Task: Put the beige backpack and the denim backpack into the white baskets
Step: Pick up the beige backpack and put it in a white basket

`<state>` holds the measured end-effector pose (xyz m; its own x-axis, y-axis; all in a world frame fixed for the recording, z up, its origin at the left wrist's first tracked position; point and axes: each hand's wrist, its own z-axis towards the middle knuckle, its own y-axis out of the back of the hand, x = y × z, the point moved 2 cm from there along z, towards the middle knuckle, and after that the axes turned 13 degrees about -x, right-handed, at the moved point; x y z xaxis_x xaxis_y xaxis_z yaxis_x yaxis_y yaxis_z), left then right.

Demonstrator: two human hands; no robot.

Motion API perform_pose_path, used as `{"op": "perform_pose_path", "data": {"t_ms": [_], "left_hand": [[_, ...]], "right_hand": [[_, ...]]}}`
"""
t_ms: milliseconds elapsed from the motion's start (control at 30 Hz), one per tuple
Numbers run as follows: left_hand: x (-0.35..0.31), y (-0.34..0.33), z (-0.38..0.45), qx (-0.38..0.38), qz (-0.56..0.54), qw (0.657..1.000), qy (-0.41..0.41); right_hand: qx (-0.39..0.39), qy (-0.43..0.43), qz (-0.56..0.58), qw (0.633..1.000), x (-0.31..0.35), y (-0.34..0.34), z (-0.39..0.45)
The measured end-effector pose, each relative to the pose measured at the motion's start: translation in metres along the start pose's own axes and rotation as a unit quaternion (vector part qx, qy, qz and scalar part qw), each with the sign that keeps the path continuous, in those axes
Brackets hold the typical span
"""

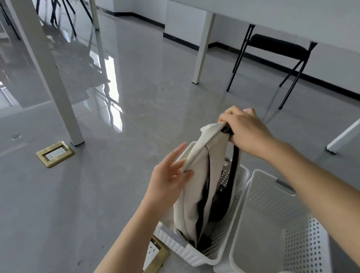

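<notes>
The beige backpack [197,191] with black straps stands upright, its lower end inside the left white basket [224,243] on the floor. My right hand [246,132] grips its top edge and black handle from above. My left hand [169,181] pinches the bag's left side, with the upper fingers spread. A second white basket [265,220] stands just to the right with nothing in it. The denim backpack is not in view.
Two brass floor sockets sit in the grey tiles, one [55,153] at the left and one [154,260] beside the left basket. White table legs [49,71] rise at the left and behind. A black folding chair [276,57] stands by the right wall.
</notes>
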<state>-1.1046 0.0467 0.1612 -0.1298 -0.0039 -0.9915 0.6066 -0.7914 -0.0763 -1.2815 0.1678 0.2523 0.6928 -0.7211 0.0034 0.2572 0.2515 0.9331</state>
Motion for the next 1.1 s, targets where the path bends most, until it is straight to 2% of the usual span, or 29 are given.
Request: {"op": "perform_pose_path", "data": {"t_ms": [33, 67, 133, 167, 200, 267, 300, 400, 467, 567, 667, 767, 867, 933, 1033, 1100], "left_hand": [[0.001, 0.0, 0.0, 0.024, 0.038, 0.999, 0.008], [0.004, -0.001, -0.002, 0.064, 0.128, 0.99, 0.012], [0.013, -0.004, -0.009, 0.13, 0.345, 0.929, 0.012], [0.019, -0.005, -0.012, 0.135, 0.4, 0.906, 0.027], [0.029, -0.004, -0.011, 0.113, 0.395, 0.909, 0.064], [0.051, 0.002, -0.007, 0.022, 0.275, 0.946, 0.172], [0.063, 0.008, -0.003, -0.033, 0.206, 0.953, 0.22], [0.09, 0.03, 0.001, -0.171, 0.074, 0.93, 0.318], [0.106, 0.043, 0.003, -0.22, 0.096, 0.908, 0.342], [0.118, 0.048, 0.007, -0.253, 0.141, 0.896, 0.336], [0.118, 0.043, 0.012, -0.272, 0.176, 0.904, 0.279], [0.114, 0.042, 0.016, -0.273, 0.236, 0.895, 0.263], [0.112, 0.048, 0.017, -0.215, 0.479, 0.82, 0.227], [0.11, 0.051, 0.021, -0.167, 0.566, 0.786, 0.187], [0.112, 0.073, 0.024, -0.111, 0.584, 0.771, 0.229], [0.112, 0.101, 0.024, -0.065, 0.533, 0.789, 0.297]], "right_hand": [[-0.012, -0.021, 0.002, 1.0, -0.001, 0.009, -0.004], [-0.027, -0.042, 0.008, 0.999, 0.0, 0.017, -0.007], [-0.072, -0.088, 0.021, 0.993, 0.005, 0.026, -0.013], [-0.097, -0.113, 0.028, 0.988, 0.011, 0.024, -0.013], [-0.121, -0.136, 0.041, 0.982, 0.02, 0.02, -0.012], [-0.152, -0.167, 0.078, 0.971, 0.038, -0.003, -0.003], [-0.149, -0.176, 0.093, 0.969, 0.047, -0.018, 0.001], [-0.039, -0.165, 0.114, 0.979, 0.07, -0.067, 0.004], [0.059, -0.131, 0.117, 0.983, 0.08, -0.103, -0.004], [0.202, -0.115, 0.13, 0.964, 0.084, -0.15, -0.02], [0.25, -0.133, 0.148, 0.947, 0.083, -0.176, -0.025], [0.261, -0.146, 0.144, 0.943, 0.082, -0.197, -0.028], [0.274, -0.109, 0.097, 0.95, 0.089, -0.211, -0.03], [0.281, -0.108, 0.075, 0.951, 0.09, -0.213, -0.03], [0.303, -0.109, 0.039, 0.946, 0.096, -0.206, -0.026], [0.303, -0.088, 0.017, 0.949, 0.109, -0.193, -0.026]]}}
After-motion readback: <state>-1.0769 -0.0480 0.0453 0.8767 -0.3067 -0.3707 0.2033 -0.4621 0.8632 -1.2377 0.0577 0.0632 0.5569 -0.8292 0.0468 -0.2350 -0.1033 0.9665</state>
